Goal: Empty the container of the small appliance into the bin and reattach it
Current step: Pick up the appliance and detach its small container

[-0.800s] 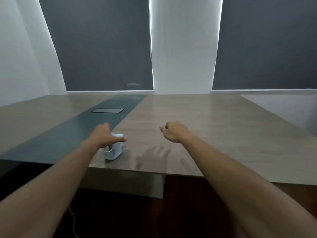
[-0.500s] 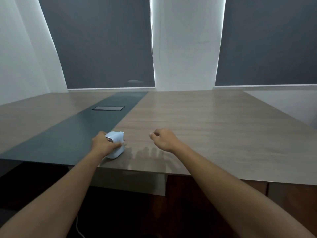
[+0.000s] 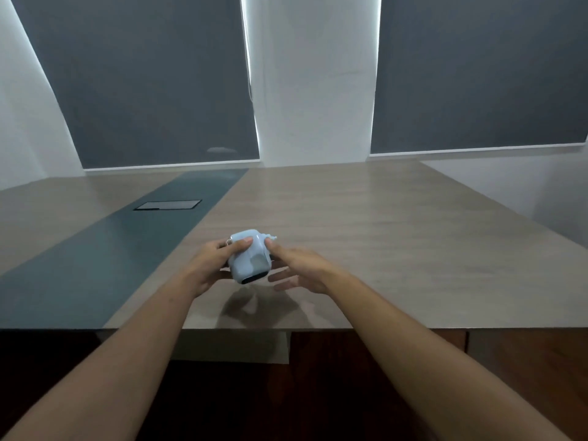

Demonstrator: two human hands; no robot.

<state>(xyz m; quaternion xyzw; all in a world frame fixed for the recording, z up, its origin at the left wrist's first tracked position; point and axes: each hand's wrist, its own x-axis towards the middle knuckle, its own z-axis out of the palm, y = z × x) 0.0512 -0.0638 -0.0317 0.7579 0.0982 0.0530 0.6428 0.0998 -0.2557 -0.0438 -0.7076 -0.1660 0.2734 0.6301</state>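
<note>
1. Small appliance (image 3: 248, 260): pale blue, boxy with rounded corners, lifted clear of the table (image 3: 366, 230) and tilted, dark lower face turned toward the camera.
2. Left hand (image 3: 213, 265): wrapped around the appliance's left side, thumb pressed across its upper front edge, remaining fingers hidden behind the body. Firm grasp on the appliance.
3. Right hand (image 3: 299, 268): spread, fingers loose and apart, index finger reaching up to the appliance's top right corner and touching or nearly touching it; cannot tell which. Other fingers fanned out below and to the right of the held body, closing on nothing.
4. Small pale nub (image 3: 272, 238) sticking out just above the right index fingertip, at the appliance's far upper right corner; too small to identify.
5. Translucent grey panel (image 3: 257, 260) on the face nearest the right hand, beside the left thumb's grip; contents not readable.
6. Directly beneath the grip: soft shadow (image 3: 254, 305) of hands and appliance on the light wood tabletop, near the table's front edge.
7. Left of the grip: dark teal strip (image 3: 95, 249) running away along the table, with a flat rectangular hatch (image 3: 167, 205) set into it, well beyond the hands.
8. Far beyond the grip: grey blinds (image 3: 143, 81) over two windows, white wall column (image 3: 311, 81) between them.
</note>
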